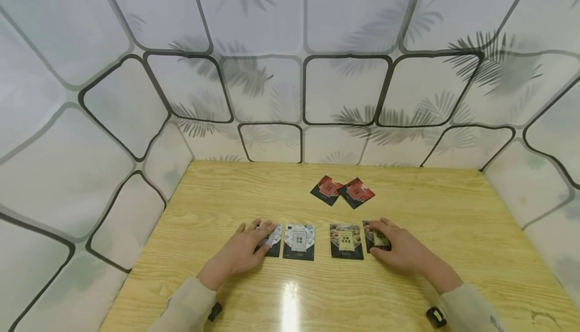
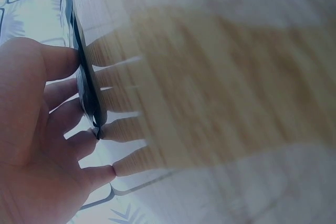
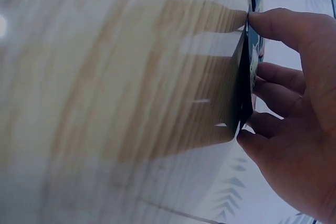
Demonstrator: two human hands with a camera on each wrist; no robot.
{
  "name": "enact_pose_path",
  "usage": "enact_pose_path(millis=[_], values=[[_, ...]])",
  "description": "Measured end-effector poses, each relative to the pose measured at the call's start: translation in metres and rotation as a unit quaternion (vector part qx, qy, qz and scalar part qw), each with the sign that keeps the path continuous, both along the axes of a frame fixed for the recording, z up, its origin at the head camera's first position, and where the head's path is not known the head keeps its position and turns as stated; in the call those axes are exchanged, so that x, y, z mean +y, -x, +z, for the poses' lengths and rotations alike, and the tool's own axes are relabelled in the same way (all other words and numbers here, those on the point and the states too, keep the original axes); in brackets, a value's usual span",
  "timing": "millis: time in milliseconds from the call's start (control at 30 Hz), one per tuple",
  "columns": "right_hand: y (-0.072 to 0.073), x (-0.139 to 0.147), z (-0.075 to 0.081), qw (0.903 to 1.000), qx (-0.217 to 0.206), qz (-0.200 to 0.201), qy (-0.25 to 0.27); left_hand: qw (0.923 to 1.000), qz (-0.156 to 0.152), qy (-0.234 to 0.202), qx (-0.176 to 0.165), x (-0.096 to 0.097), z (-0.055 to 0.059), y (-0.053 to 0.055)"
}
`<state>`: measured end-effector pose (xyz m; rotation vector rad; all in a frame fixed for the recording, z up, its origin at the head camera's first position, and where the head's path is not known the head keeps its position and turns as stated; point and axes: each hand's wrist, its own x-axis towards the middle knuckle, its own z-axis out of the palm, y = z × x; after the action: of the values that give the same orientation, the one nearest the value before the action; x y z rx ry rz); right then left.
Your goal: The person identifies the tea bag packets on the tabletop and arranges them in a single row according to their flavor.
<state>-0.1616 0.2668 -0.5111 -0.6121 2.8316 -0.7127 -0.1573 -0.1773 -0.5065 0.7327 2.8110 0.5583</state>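
My left hand [image 1: 246, 247] lies over the outer left packet [image 1: 274, 244], blue-white with a dark lower band. Its fingers are spread; the thumb touches the packet [image 2: 90, 95] and the little fingertip meets the table. A matching white-patterned packet [image 1: 299, 242] lies just right of it. My right hand [image 1: 401, 246] holds the outer right packet [image 1: 378, 240], brown and dark with a yellowish label, thumb at the near edge and fingers over the far side. In the right wrist view this packet [image 3: 247, 85] tilts slightly off the table. Its matching packet [image 1: 346, 241] lies flat to the left.
Two red and black packets, one on the left [image 1: 327, 190] and one on the right [image 1: 357, 192], lie askew farther back and overlap at their corners. The wooden table [image 1: 226, 191] meets a patterned wall covering [image 1: 272, 143] at the back and sides.
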Motion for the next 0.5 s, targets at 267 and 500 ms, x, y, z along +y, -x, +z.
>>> enact_pose_path(millis=[267,500], values=[[-0.0049,-0.0019,0.0017,1.0,-0.002,0.008,0.003,1.0,-0.001,0.004,0.005,-0.0004,-0.0022,0.0005],[-0.0065,-0.0013,-0.0001,0.9998,-0.003,0.016,0.008,1.0,-0.001,0.001,0.003,-0.0005,-0.0011,-0.0001]])
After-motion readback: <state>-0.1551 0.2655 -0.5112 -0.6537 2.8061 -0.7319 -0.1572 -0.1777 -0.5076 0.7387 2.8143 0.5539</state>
